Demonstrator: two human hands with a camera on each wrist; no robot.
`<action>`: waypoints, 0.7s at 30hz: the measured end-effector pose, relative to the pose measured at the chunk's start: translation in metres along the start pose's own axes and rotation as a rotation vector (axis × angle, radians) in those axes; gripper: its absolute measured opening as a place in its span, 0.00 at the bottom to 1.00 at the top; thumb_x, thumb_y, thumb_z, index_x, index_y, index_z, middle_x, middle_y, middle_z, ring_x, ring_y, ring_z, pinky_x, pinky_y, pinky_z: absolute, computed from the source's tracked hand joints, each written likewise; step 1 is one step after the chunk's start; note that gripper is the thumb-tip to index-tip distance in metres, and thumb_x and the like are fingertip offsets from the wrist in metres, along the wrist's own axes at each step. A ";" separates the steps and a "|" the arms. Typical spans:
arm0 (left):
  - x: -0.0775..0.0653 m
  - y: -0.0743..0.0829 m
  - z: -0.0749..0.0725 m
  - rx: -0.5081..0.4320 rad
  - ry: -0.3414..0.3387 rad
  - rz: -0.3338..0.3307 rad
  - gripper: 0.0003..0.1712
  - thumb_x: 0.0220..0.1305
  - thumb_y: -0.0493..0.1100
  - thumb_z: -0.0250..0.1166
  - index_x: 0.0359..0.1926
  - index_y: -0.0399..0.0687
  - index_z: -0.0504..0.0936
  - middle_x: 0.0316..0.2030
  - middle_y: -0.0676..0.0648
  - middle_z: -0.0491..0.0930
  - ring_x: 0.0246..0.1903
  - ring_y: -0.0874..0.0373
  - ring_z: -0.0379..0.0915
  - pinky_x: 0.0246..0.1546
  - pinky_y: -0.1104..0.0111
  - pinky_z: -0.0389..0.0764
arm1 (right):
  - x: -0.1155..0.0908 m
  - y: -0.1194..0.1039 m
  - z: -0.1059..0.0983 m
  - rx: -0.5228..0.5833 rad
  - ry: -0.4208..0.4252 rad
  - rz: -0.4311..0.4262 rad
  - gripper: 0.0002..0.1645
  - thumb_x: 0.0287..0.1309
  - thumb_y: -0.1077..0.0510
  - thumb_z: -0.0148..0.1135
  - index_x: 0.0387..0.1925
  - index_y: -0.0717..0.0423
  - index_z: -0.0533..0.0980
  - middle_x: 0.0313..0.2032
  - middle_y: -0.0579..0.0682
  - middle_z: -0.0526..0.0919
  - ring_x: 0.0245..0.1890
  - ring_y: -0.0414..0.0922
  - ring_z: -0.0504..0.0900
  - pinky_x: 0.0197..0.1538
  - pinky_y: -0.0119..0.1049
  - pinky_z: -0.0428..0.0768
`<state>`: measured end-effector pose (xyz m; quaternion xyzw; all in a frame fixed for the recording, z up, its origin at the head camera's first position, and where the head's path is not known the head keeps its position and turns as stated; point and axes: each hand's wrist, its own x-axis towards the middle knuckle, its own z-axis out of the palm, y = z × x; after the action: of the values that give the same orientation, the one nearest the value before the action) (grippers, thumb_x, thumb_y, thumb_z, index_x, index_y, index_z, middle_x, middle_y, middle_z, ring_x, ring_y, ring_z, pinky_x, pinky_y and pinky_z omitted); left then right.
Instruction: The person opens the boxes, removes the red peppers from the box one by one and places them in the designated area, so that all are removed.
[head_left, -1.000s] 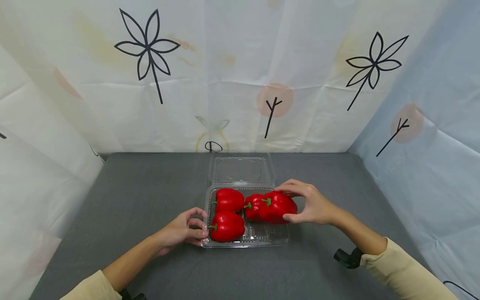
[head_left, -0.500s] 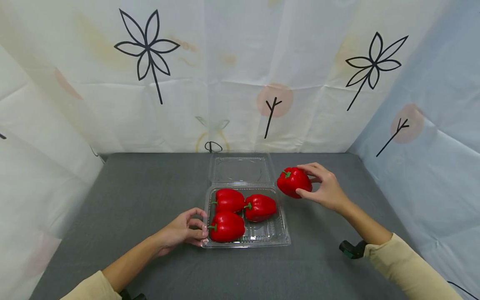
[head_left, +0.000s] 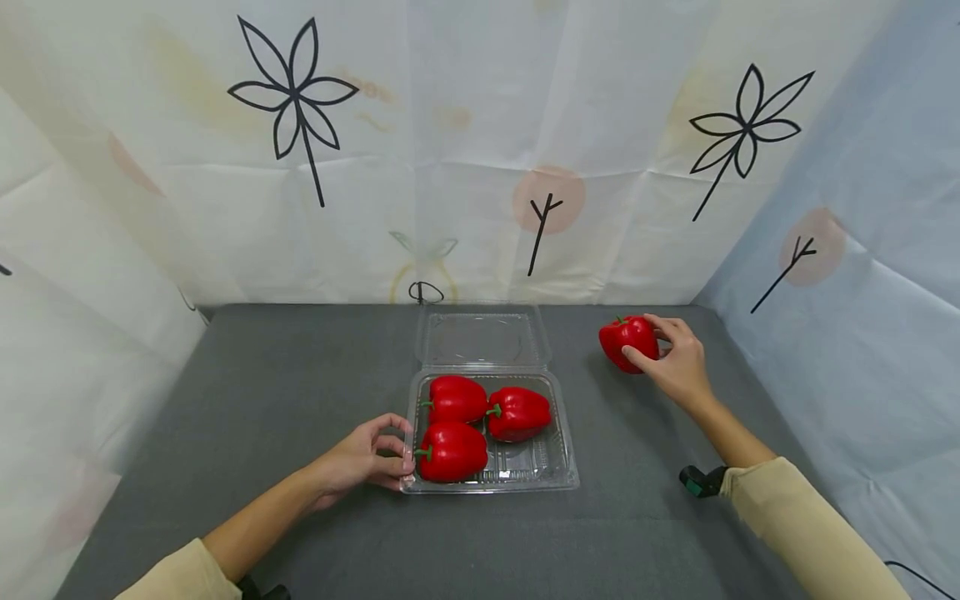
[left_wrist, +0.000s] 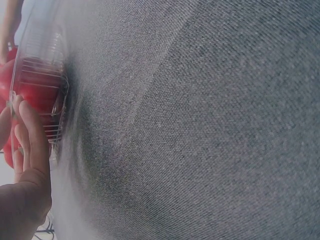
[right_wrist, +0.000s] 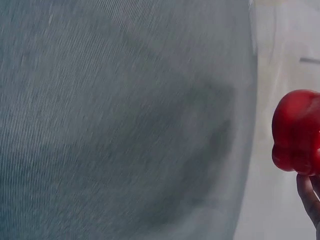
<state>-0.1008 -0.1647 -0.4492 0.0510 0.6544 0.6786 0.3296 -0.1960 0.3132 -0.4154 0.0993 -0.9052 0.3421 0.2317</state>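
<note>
In the head view, a clear plastic clamshell box (head_left: 525,479) stands with its lid (head_left: 483,337) laid back. Three red bell peppers lie inside: one pepper (head_left: 457,398) at the back left, another pepper (head_left: 452,452) at the front left, a third pepper (head_left: 519,414) on the right. My left hand (head_left: 371,458) pinches the box's left rim between thumb and fingers; the left wrist view shows the fingers (left_wrist: 35,132) against that rim. Out to the right, my right hand (head_left: 681,362) grips a red bell pepper (head_left: 628,342) above the table. The right wrist view shows that pepper (right_wrist: 297,132) raised, casting a shadow.
A grey cloth-covered table (head_left: 315,367) spreads around the box. Patterned white curtains (head_left: 480,150) border its back and sides. A black cable (head_left: 918,579) shows at the lower right.
My right hand has lifted one red bell pepper out of the box's right side and carried it right and back. My left hand has stayed on the box rim.
</note>
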 end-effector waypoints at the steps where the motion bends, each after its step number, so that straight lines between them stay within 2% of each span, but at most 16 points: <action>1: 0.000 0.000 0.000 0.000 -0.001 0.000 0.31 0.61 0.34 0.70 0.58 0.34 0.62 0.34 0.45 0.80 0.32 0.52 0.82 0.37 0.59 0.86 | 0.000 0.004 -0.001 -0.003 0.008 0.022 0.32 0.52 0.61 0.74 0.59 0.66 0.75 0.50 0.63 0.76 0.47 0.60 0.79 0.39 0.20 0.74; 5: 0.000 0.002 0.000 -0.002 0.001 -0.002 0.30 0.61 0.34 0.70 0.58 0.34 0.62 0.34 0.45 0.80 0.32 0.52 0.82 0.37 0.59 0.86 | 0.000 0.016 -0.002 -0.034 0.021 0.085 0.32 0.55 0.59 0.72 0.59 0.66 0.74 0.51 0.65 0.75 0.48 0.62 0.78 0.42 0.43 0.81; 7: -0.001 0.003 0.001 -0.002 0.002 -0.002 0.30 0.61 0.34 0.70 0.58 0.35 0.63 0.34 0.45 0.80 0.32 0.52 0.82 0.37 0.59 0.86 | -0.001 0.021 -0.004 -0.048 0.016 0.114 0.32 0.56 0.58 0.71 0.60 0.67 0.73 0.52 0.66 0.74 0.49 0.64 0.77 0.44 0.56 0.79; 8: -0.001 0.003 0.001 -0.002 0.002 -0.001 0.30 0.61 0.34 0.70 0.58 0.35 0.63 0.34 0.45 0.80 0.32 0.52 0.82 0.37 0.59 0.86 | -0.001 0.023 -0.004 -0.055 0.013 0.132 0.33 0.56 0.57 0.70 0.61 0.67 0.73 0.52 0.67 0.74 0.49 0.64 0.76 0.45 0.59 0.78; 15: -0.001 0.002 0.001 -0.003 0.010 -0.007 0.31 0.61 0.34 0.70 0.59 0.33 0.62 0.34 0.45 0.80 0.31 0.53 0.82 0.37 0.60 0.86 | -0.001 0.040 -0.006 -0.109 -0.009 0.290 0.35 0.62 0.52 0.66 0.65 0.66 0.69 0.55 0.68 0.70 0.53 0.64 0.72 0.50 0.62 0.73; 21: 0.000 0.000 0.000 0.000 0.014 -0.016 0.31 0.61 0.35 0.71 0.59 0.35 0.63 0.34 0.45 0.80 0.31 0.52 0.82 0.37 0.59 0.86 | -0.003 0.054 -0.005 -0.146 -0.038 0.355 0.37 0.64 0.50 0.64 0.66 0.68 0.67 0.56 0.70 0.69 0.56 0.66 0.69 0.54 0.65 0.70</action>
<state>-0.1009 -0.1646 -0.4492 0.0413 0.6571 0.6763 0.3304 -0.2102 0.3569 -0.4444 -0.0725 -0.9351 0.3090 0.1574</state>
